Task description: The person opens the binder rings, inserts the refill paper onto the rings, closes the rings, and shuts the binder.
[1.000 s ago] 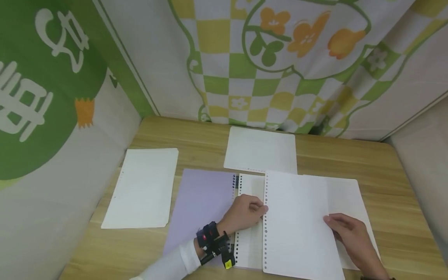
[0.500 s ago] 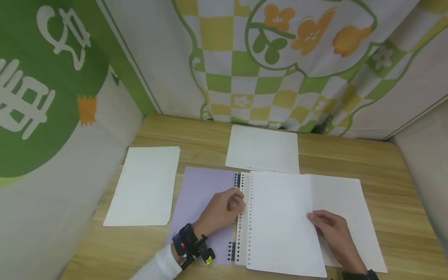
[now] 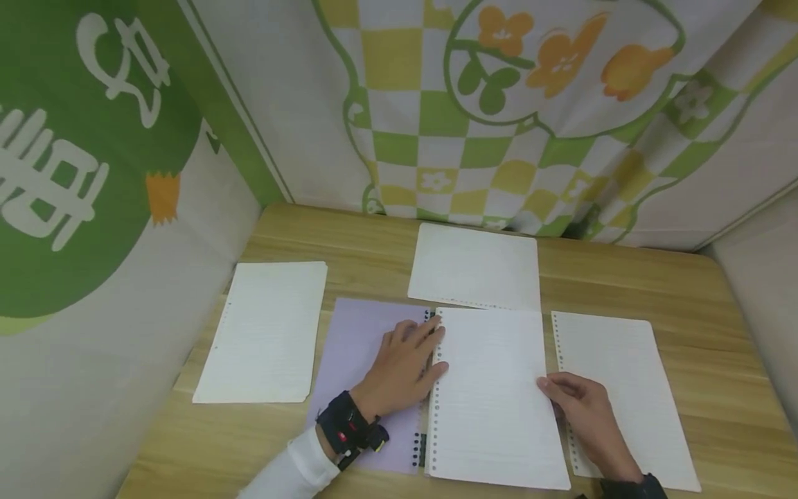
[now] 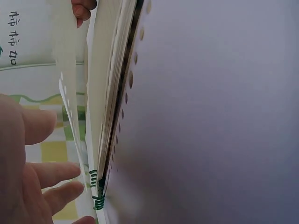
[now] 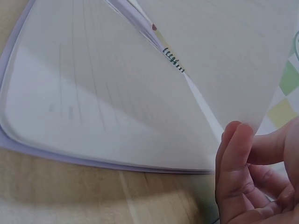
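A loose punched sheet of lined paper (image 3: 492,402) lies over the right side of an open ring notebook, whose purple cover (image 3: 355,346) shows at left. My right hand (image 3: 580,412) pinches the sheet's right edge between thumb and fingers. In the right wrist view that sheet (image 5: 224,60) is raised above the notebook's page stack (image 5: 93,116). My left hand (image 3: 399,364) is spread at the punched edge, with extended fingertips at the holes. Seen from the left wrist, green rings (image 4: 98,202) bind the stack and the sheet stands slightly apart from it.
Another punched lined sheet (image 3: 630,409) lies to the right on the wooden table (image 3: 168,443). A small paper stack (image 3: 264,333) rests at left, and a blank-looking sheet (image 3: 476,267) lies behind the notebook. A patterned curtain (image 3: 474,149) hangs at the back.
The sheet has moved left until its holes lie along the notebook's rings. My left hand has let go of its edge and spread its fingers there. My right hand moved left, still pinching it.
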{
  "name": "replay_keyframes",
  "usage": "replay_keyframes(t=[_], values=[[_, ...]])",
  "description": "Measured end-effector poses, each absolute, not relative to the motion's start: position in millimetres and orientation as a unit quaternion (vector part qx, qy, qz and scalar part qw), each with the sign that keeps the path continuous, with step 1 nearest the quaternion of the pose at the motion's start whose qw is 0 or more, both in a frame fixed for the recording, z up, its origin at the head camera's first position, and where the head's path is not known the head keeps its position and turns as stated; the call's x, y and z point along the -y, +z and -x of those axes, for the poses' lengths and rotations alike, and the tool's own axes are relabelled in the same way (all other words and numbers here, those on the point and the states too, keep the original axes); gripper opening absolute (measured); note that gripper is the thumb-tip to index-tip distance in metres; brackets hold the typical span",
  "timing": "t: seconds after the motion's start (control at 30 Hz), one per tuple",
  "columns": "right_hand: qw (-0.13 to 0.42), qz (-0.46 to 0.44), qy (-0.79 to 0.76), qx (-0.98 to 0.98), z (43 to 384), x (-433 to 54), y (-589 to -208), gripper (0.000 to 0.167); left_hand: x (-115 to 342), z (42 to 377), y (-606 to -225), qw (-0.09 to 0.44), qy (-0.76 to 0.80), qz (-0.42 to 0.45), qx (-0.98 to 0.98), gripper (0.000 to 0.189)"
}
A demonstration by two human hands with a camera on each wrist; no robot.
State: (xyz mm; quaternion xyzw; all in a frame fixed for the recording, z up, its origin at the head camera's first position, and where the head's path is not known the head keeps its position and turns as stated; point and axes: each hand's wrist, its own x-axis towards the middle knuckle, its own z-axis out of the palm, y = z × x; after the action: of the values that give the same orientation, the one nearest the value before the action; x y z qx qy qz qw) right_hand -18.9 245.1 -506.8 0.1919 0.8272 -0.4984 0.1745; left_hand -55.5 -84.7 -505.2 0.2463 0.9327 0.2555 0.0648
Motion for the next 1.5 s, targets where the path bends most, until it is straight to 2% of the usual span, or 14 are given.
replay_keyframes(t=[0.63,0.83,1.17,1.5], values=[[0.180,-0.192,-0.484,-0.835,26.3,-248.9,-506.2,0.046,77.2,58.5,-504.4,0.079,0.227,-0.241,-0.940,0.058],[0.182,-0.204,-0.491,-0.827,24.3,-246.6,-506.9,0.048,87.2,44.2,-503.4,0.107,0.207,-0.260,-0.937,0.064],[0.173,-0.197,-0.487,-0.833,21.3,-242.4,-508.2,0.043,100.4,12.1,-496.1,0.195,0.219,-0.309,-0.905,0.074],[0.170,-0.191,-0.490,-0.833,22.4,-241.8,-508.7,0.040,101.6,-2.7,-498.8,0.203,0.214,-0.324,-0.899,0.081]])
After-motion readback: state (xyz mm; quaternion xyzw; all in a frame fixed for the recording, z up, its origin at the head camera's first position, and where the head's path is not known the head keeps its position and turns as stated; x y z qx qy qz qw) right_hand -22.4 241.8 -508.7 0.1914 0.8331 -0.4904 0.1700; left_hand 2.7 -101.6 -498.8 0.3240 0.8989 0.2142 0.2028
